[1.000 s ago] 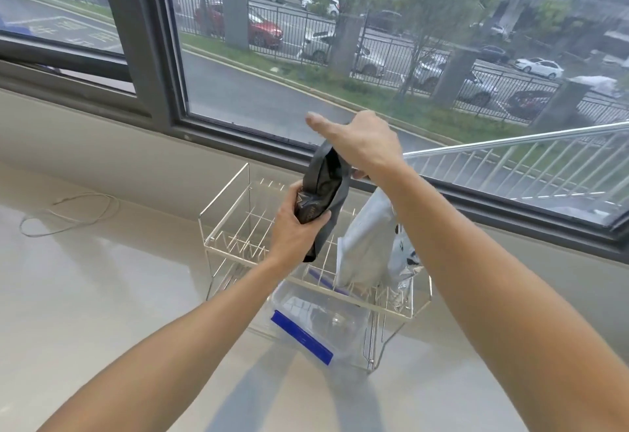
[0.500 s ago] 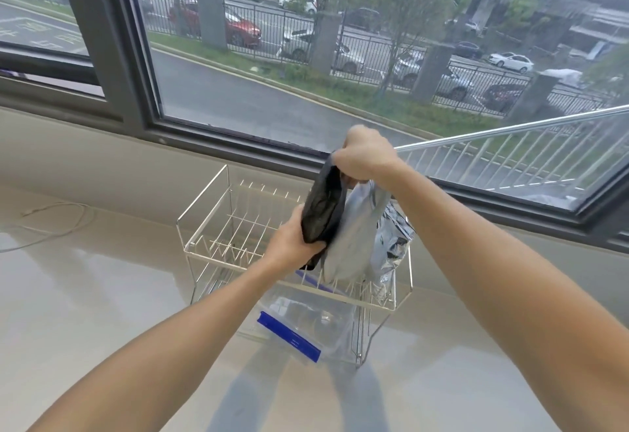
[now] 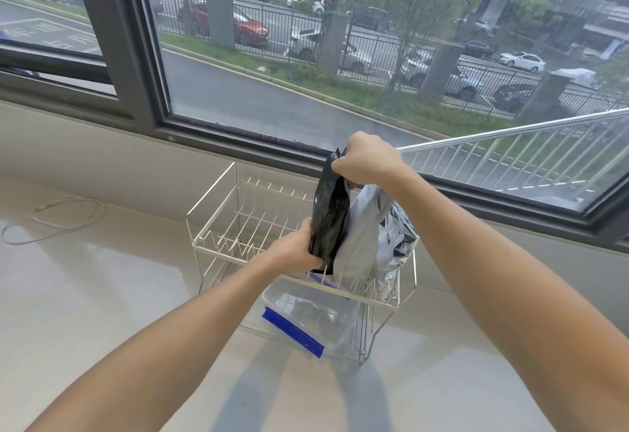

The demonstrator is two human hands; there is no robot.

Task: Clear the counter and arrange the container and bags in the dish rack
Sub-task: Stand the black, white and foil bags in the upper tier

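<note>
Head view: hands at work over a wire dish rack (image 3: 218, 208) on a pale counter (image 3: 102, 295) under a rain-streaked window (image 3: 306, 57). The black bag (image 3: 329, 213) hangs upright, its long axis near vertical, directly above the tines of the rack's upper tier — the drop into a slot is what the next move looks to turn on. The right hand (image 3: 369, 161) is clenched on the bag's top edge from above; the left hand (image 3: 296, 249) grasps its lower end from the left side, nearer the tines and likely the one to steer it in. Just beside the black bag, to its right and touching it, a silver bag (image 3: 360, 237) stands upright in the same tier, with a crinkled foil bag (image 3: 400, 244) beyond it. The black bag is glossy, creased and slim, with faint print down its face. A clear container (image 3: 326, 316) with a blue lid edge sits in the lower tier. A thin cable (image 3: 54, 217) lies on the counter, well apart — one item possibly left to clear.
</note>
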